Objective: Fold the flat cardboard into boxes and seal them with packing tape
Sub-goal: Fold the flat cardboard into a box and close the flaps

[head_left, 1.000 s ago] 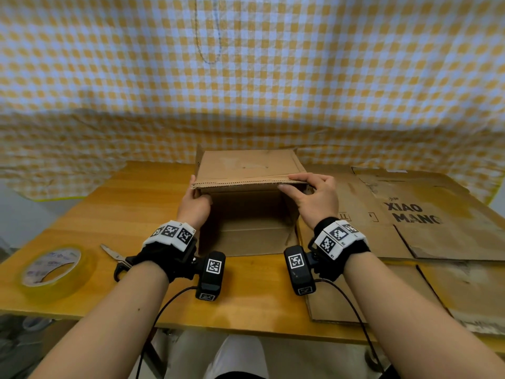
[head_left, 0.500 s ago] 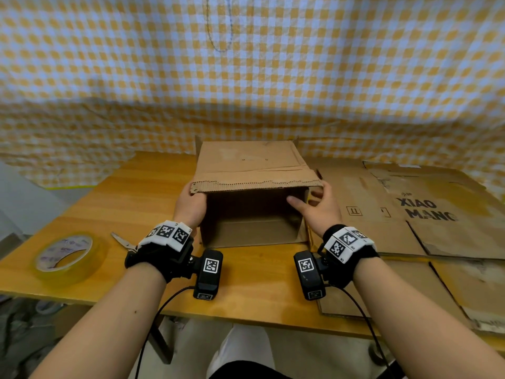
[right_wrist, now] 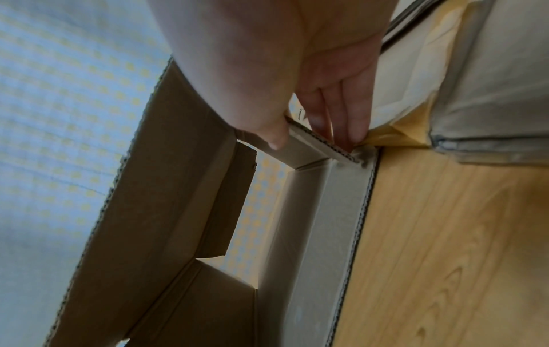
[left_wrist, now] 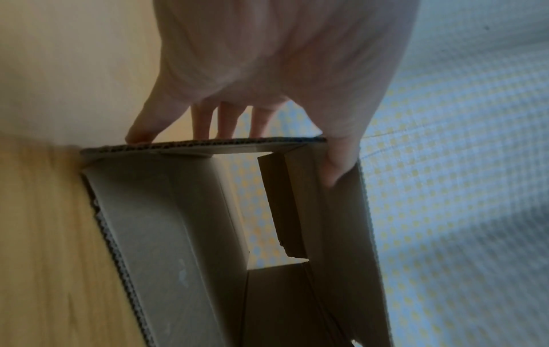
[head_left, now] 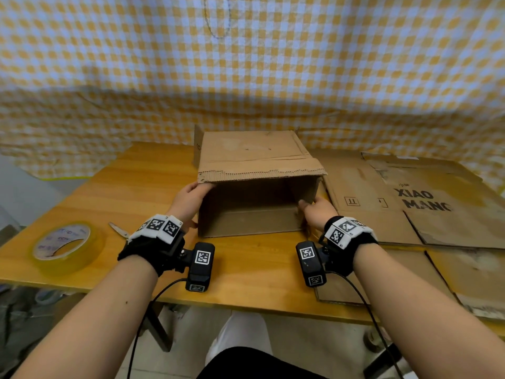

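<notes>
A brown cardboard box [head_left: 254, 151] lies on its side on the wooden table [head_left: 142, 181], its open end facing me and its top flap sticking out toward me. My left hand [head_left: 196, 192] grips the box's left edge; in the left wrist view the thumb [left_wrist: 338, 164] lies inside the box [left_wrist: 178, 234] and the fingers [left_wrist: 202, 122] outside. My right hand [head_left: 314, 206] pinches the right side flap [right_wrist: 309, 145] between the thumb [right_wrist: 273, 136] and the fingers [right_wrist: 350, 131]. Through the box's far end the checked cloth shows.
A roll of clear packing tape [head_left: 65, 244] lies at the table's front left, with scissors [head_left: 119, 229] beside my left wrist. Flat cardboard sheets [head_left: 426, 203], one printed XIAO MANG, cover the table's right side. A yellow checked cloth [head_left: 246, 64] hangs behind.
Both hands have left the top flap's front edge and dropped to the box's sides. The right hand now pinches the right side flap. The top flap has lifted, opening the front.
</notes>
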